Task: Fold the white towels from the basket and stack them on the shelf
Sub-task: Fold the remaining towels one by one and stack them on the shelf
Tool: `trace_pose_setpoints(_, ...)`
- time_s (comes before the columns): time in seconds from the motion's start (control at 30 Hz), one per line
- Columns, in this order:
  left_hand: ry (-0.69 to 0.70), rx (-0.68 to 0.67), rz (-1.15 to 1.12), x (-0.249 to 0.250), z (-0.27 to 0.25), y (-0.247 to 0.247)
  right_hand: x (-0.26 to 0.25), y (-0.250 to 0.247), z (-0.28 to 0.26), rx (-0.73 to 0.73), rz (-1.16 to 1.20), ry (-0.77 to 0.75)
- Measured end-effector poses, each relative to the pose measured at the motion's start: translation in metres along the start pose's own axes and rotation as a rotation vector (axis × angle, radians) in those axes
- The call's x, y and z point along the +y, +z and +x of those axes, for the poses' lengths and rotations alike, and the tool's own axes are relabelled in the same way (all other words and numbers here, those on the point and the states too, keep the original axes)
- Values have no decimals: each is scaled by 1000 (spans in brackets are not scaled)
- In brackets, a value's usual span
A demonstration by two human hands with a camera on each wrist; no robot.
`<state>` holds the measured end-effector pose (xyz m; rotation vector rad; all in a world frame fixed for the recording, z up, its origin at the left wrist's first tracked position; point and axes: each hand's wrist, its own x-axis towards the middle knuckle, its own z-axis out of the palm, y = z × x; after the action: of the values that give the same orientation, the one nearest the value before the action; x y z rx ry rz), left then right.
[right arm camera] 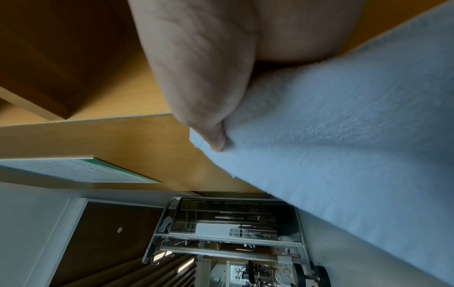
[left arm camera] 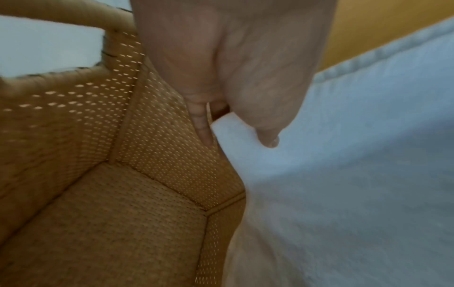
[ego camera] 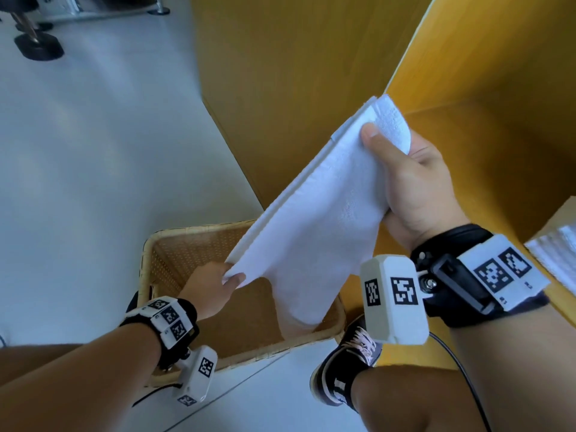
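A white towel (ego camera: 318,213), doubled over, hangs stretched between my two hands above the woven basket (ego camera: 174,244). My left hand (ego camera: 229,277) pinches its lower corner, thumb on top, over the basket's inside (left arm camera: 123,213). My right hand (ego camera: 378,141) grips the upper end, thumb pressed on the cloth (right arm camera: 343,136), in front of the yellow wooden shelf (ego camera: 498,135). The towel's loose lower part droops toward the basket's right rim. In the left wrist view the towel (left arm camera: 356,174) fills the right side. The basket's floor shows bare where it is in view.
The shelf unit's side panel (ego camera: 296,73) stands behind the basket. A white folded stack (ego camera: 558,254) lies on a shelf level at the far right. My shoe (ego camera: 346,363) stands next to the basket on the pale floor. A metal trolley (right arm camera: 233,233) and black stand bases (ego camera: 39,46) sit farther off.
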<state>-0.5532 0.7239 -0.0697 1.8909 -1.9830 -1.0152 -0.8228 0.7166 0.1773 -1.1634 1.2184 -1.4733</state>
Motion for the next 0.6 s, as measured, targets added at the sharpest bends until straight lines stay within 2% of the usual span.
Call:
trace_pose_setpoints(0.13,-39,35,-103,-19,-14,-24,8,-19,-2,143,-25,-18)
trace_pose_setpoints(0.3,-53,126,-305,-28,-25,-62,14,-41,-15,236,-73,-17)
trace_pose_setpoints(0.6,-55,367,-512,3,-56,-133,17,-71,-50,377,-194,68)
